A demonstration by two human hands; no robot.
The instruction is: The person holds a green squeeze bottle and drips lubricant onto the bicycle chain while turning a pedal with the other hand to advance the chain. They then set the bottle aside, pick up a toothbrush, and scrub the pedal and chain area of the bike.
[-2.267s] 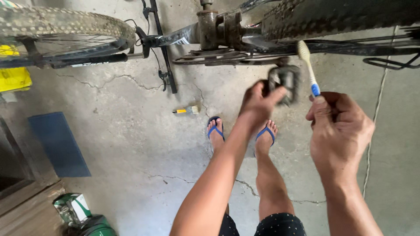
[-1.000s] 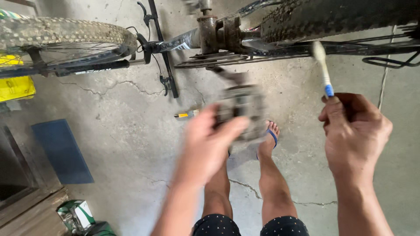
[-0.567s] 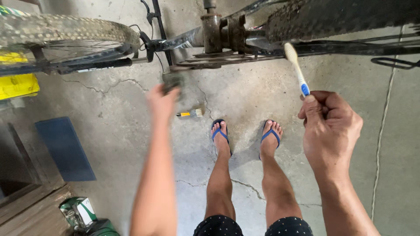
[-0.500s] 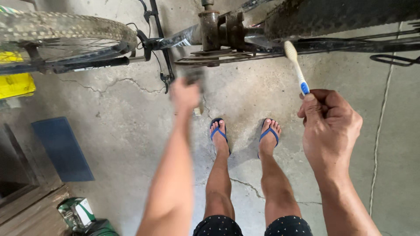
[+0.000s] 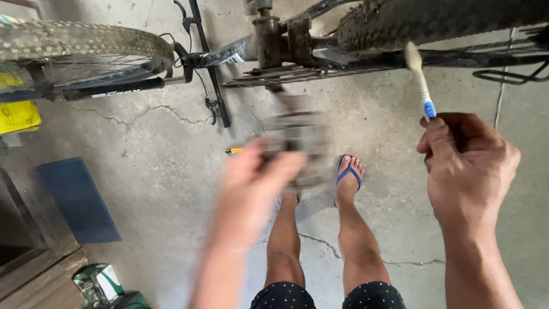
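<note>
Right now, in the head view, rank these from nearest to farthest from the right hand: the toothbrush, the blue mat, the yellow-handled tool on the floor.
1. Toothbrush: gripped in the right hand, head up by the tyre.
2. Yellow-handled tool: on the concrete beyond the left hand.
3. Blue mat: far left on the floor.

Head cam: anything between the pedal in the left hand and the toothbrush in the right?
Nothing. Between pedal and toothbrush, only bare concrete floor behind, in the head view.
</note>
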